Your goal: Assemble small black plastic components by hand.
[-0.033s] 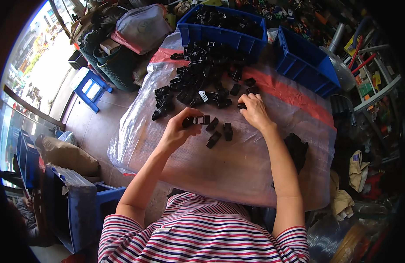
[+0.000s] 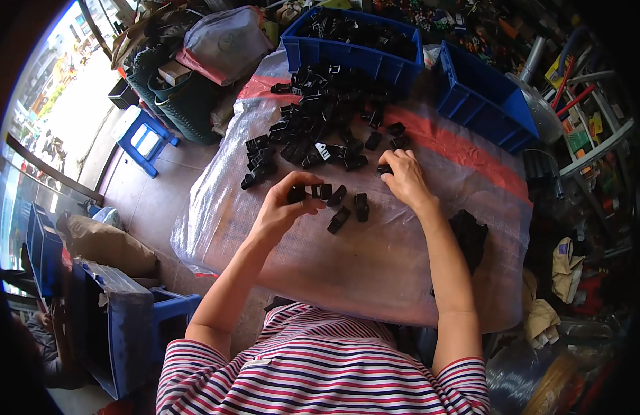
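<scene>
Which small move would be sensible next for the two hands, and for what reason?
Probably, bring the right hand toward the left hand: the left holds a blocky black plastic piece, the right pinches a small dark piece, and the two pieces are apart above the translucent plastic sheet.

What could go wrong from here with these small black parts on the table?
1. The left hand holds a black part right beside a few loose parts; if it slips, it might get mixed up with them.
2. The heap looks loosely piled, so pulling at one piece could make others slide.
3. A dark object lies close to the right forearm; a sideways arm movement might knock it.
</scene>
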A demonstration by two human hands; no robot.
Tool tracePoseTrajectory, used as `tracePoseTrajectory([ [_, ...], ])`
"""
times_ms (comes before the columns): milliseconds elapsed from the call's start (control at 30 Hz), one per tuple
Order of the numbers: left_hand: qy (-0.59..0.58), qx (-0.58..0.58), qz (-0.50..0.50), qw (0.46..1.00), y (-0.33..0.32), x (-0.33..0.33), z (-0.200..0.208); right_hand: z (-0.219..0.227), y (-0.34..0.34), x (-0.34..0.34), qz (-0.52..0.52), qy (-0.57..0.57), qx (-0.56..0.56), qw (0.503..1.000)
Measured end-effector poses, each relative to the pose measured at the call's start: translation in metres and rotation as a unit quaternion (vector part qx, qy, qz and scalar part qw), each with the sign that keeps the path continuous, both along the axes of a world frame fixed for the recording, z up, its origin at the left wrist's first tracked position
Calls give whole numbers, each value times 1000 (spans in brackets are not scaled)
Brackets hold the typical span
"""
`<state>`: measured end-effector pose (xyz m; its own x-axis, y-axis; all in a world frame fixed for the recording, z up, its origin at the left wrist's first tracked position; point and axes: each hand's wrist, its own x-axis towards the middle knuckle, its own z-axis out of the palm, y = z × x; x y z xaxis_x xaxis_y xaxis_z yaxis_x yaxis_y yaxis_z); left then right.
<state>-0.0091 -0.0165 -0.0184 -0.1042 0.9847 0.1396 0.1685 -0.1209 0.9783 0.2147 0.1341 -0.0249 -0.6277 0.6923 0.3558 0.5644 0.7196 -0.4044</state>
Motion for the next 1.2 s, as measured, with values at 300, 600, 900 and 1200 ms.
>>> tracePoseTrajectory([
  [300, -525, -36, -67, 848, -26, 47, -12, 57, -139, -1, -41, 359, -303, 882],
  [600, -540, -44, -100, 835, -33, 87, -9, 44, -166, 6, -55, 460, -251, 850],
  [900, -444, 20, -51, 894, -40, 95, 1, 31, -161, 4, -83, 343, -95, 931],
  [1200, -458, 45, -76, 885, -40, 83, 3, 30, -162, -5, -75, 366, -121, 920],
])
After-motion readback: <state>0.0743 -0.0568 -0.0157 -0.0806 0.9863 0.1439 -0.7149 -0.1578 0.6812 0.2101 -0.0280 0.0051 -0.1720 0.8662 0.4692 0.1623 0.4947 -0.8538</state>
